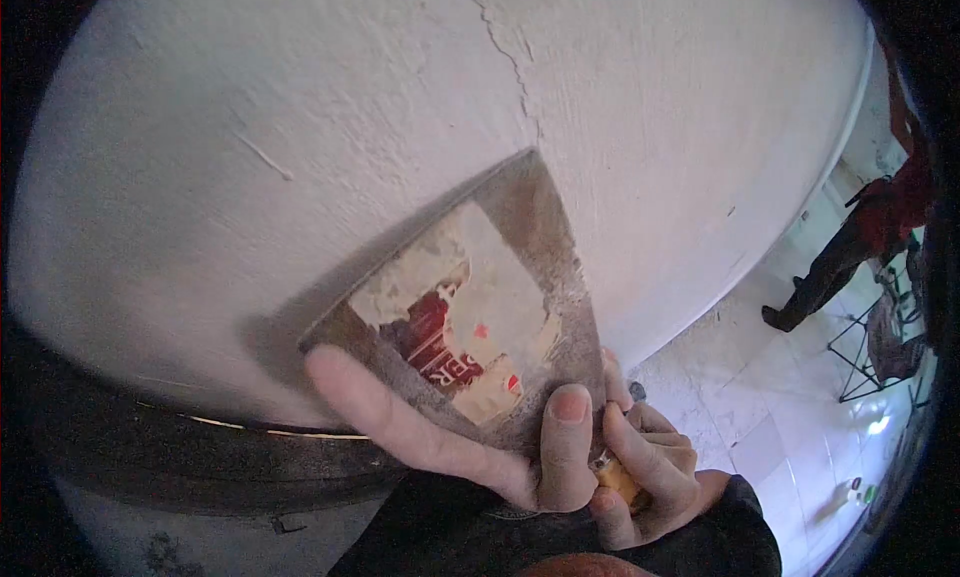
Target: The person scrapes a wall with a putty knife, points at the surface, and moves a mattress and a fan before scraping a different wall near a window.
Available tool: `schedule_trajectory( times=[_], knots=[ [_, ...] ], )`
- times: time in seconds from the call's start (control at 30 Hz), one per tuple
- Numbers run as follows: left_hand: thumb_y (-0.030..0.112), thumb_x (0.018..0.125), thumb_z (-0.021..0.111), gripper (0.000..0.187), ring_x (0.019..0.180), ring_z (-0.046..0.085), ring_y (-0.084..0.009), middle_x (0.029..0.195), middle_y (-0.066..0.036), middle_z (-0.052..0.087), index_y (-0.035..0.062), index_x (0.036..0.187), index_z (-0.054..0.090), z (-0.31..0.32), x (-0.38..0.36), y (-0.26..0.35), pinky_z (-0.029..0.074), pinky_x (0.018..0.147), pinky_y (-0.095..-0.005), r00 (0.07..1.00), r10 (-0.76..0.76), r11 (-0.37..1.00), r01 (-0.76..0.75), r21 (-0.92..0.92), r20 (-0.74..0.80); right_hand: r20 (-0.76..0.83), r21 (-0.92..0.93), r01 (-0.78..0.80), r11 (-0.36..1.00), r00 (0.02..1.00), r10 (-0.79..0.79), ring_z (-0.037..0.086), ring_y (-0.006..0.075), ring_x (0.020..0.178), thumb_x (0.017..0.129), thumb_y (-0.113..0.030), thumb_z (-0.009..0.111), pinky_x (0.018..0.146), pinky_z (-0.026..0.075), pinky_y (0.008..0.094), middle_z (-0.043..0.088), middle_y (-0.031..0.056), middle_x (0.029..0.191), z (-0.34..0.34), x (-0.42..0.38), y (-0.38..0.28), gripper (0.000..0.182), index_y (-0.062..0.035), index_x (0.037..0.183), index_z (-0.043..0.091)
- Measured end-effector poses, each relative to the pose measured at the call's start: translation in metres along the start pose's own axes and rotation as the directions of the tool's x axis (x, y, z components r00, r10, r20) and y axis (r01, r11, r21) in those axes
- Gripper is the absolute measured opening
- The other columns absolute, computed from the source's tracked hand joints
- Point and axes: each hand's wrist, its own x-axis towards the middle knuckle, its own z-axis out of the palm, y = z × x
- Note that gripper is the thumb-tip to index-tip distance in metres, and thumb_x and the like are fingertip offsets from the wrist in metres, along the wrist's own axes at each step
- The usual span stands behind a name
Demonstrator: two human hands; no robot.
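Nearest, at the bottom of the frame, lies dark cloth (450,522), with a rounded reddish shape at the very edge, too cropped to identify. Just above it, the left hand (535,482) has one finger stretched along the lower left edge of a broad scraper (500,307), its tip by the blade's left corner, while the thumb presses flat on the blade's face near its narrow end. The right hand (650,472), right of the thumb, has its fingers curled narrowly around the yellowish handle (620,482).

The scraper sits at the centre, tilted, its wide edge running from lower left to upper right. Its grey-brown metal carries a torn, pale label (480,327) with dark red patches and some lettering.

Behind the blade, a pale, streaked surface (300,127) fills most of the frame; a thin, jagged crack (505,52) runs down it from the top centre towards the blade's upper corner. Whether the whole edge touches the surface I cannot tell. A dark band (230,457) curves below it at lower left.

Farther off, at right, light tiled floor (740,397) shows. A person (880,212) in a red top and dark trousers stands at upper right, near a thin-legged frame (870,352).
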Motion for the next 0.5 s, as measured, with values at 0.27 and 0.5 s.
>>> schedule_trajectory(
  times=[0.27, 0.5],
  knots=[
    [0.030, 0.088, 0.031, 0.042, 0.135, 0.013, -0.0511, 0.147, -0.029, -0.002, 0.0395, 0.128, 0.029, 0.005, 0.025, -0.020, 0.041, 0.103, -0.0577, 0.970, 0.238, 0.927, -0.240, 0.288, 0.042, -0.011, -0.042, -0.043, 0.998, 0.999, 0.043, 0.065, 0.0380, 0.095, 0.088, -0.028, 0.059, 0.094, 0.043, 0.0394, 0.065, 0.0284, 0.095, -0.011, 0.016, -0.010, 0.061, 0.0117, 0.131, 0.041],
    [0.034, 0.089, 0.028, 0.039, 0.133, 0.019, -0.0517, 0.146, -0.030, 0.005, 0.0373, 0.128, 0.029, 0.022, 0.054, -0.031, 0.046, 0.097, -0.0554, 0.957, 0.285, 0.921, -0.256, 0.294, -0.057, 0.018, 0.045, -0.070, 0.997, 0.997, 0.069, 0.067, 0.0335, 0.086, 0.088, -0.023, 0.060, 0.084, 0.047, 0.0373, 0.064, 0.0293, 0.092, -0.010, 0.027, -0.003, 0.060, 0.0129, 0.131, 0.040]
  ],
)
